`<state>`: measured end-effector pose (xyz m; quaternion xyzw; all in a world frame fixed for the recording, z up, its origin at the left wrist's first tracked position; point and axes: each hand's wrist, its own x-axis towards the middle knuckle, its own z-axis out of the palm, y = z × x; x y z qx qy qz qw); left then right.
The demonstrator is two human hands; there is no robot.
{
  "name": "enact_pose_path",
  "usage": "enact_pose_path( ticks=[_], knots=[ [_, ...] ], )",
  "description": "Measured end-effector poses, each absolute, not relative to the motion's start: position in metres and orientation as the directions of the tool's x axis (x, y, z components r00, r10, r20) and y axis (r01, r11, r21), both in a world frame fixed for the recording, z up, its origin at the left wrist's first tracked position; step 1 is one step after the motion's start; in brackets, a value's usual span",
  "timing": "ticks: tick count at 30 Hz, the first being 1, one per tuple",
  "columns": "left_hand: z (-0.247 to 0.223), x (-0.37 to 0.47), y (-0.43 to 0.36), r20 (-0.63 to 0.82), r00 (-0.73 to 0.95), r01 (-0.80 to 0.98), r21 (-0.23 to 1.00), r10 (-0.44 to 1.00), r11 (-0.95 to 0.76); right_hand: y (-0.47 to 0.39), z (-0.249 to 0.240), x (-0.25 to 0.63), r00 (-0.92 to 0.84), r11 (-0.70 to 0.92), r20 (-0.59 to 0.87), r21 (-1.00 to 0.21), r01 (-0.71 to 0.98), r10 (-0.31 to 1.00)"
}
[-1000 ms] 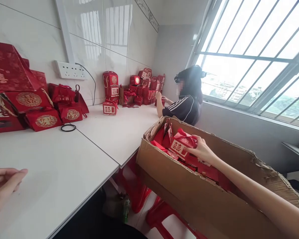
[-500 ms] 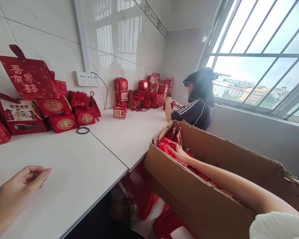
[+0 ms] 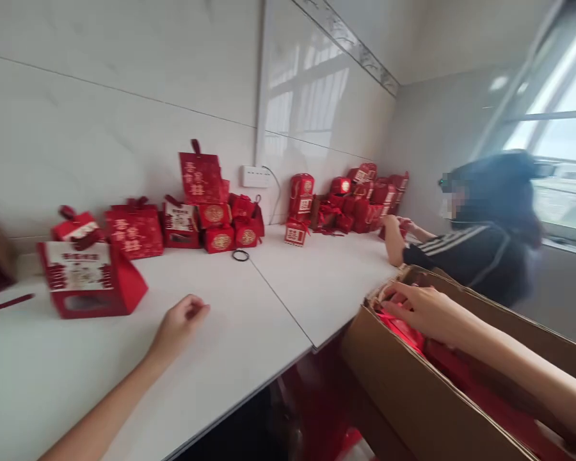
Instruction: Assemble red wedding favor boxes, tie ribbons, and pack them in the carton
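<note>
Over the white tabletop, my left hand [image 3: 181, 320] hovers with its fingers curled toward the thumb and nothing visible between them. My right hand [image 3: 425, 314] reaches into a long cardboard box [image 3: 413, 397] at its far left corner. Its fingers are bent round a red gift box [image 3: 403, 330], whose shape is mostly hidden by the hand and blurred. More red pieces lie along the inside of the cardboard box. Left of my left hand, a red gift box with a white printed panel [image 3: 79, 269] stands upright on the table.
Red gift boxes [image 3: 218, 224] are stacked along the tiled wall, with a further group [image 3: 360, 198] toward the corner. A black ring [image 3: 240, 255] lies near the table seam. A power strip [image 3: 256, 177] is on the wall. A co-worker [image 3: 484, 250] sits beyond the cardboard box.
The view has swung left, bringing more gift boxes into sight. My right hand has lifted toward the cardboard box's corner, its fingers more bent. My left hand stays curled above the table.
</note>
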<state>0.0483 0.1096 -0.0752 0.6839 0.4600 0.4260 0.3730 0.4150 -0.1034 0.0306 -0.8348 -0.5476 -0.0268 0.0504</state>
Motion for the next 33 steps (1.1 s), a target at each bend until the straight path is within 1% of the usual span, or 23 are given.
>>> enact_pose_path(
  ticks=[1,4,6,7,8,10,12,14,17,20,22,26,29,31,33],
  knots=[
    [-0.076,0.049,0.108,0.283,0.241,0.296,0.89,0.928,-0.348,-0.091,0.036,0.397,0.315,-0.306,0.098,-0.092,0.947,0.944],
    [-0.08,0.049,0.106,0.338,0.217,0.325,0.859,0.916,-0.394,-0.046,0.04,0.334,0.007,0.009,0.072,-0.217,0.976,0.997],
    [-0.082,0.047,0.104,0.38,0.216,0.357,0.827,0.899,-0.435,-0.01,0.036,0.286,-0.217,0.238,0.108,-0.253,0.938,0.97],
    [-0.082,0.045,0.103,0.408,0.227,0.375,0.802,0.884,-0.466,0.009,0.033,0.261,-0.32,0.351,0.154,-0.255,0.901,0.935],
    [-0.082,0.043,0.102,0.439,0.248,0.394,0.768,0.863,-0.504,0.03,0.03,0.236,-0.394,0.438,0.206,-0.253,0.863,0.896],
    [-0.082,0.037,0.1,0.511,0.324,0.426,0.673,0.796,-0.605,0.071,0.026,0.185,-0.449,0.523,0.284,-0.298,0.798,0.847],
    [-0.082,0.029,0.099,0.582,0.419,0.432,0.547,0.697,-0.717,0.111,0.022,0.138,-0.431,0.555,0.364,-0.389,0.735,0.826],
    [-0.082,0.022,0.1,0.646,0.494,0.415,0.413,0.582,-0.811,0.146,0.018,0.099,-0.333,0.54,0.438,-0.54,0.646,0.835],
    [-0.083,0.013,0.104,0.727,0.537,0.39,0.236,0.428,-0.89,0.185,0.011,0.064,-0.254,0.505,0.45,-0.628,0.591,0.856],
    [-0.081,0.009,0.108,0.797,0.509,0.403,0.114,0.326,-0.908,0.201,0.003,0.065,-0.199,0.498,0.474,-0.672,0.547,0.858],
    [-0.079,0.01,0.108,0.837,0.467,0.424,0.073,0.287,-0.903,0.198,-0.002,0.084,-0.135,0.523,0.534,-0.689,0.503,0.834],
    [-0.078,0.018,0.104,0.888,0.389,0.436,0.058,0.246,-0.898,0.173,-0.024,0.136,0.062,0.598,0.68,-0.682,0.422,0.731],
    [-0.076,0.025,0.099,0.919,0.336,0.45,0.035,0.206,-0.892,0.154,-0.048,0.167,0.168,0.613,0.71,-0.684,0.395,0.684],
    [-0.072,0.027,0.097,0.948,0.253,0.522,0.033,0.191,-0.852,0.144,-0.06,0.178,0.15,0.64,0.724,-0.673,0.37,0.673],
    [-0.063,0.027,0.094,0.969,0.147,0.613,0.069,0.199,-0.787,0.136,-0.064,0.181,0.068,0.7,0.759,-0.628,0.339,0.648]
  ],
)
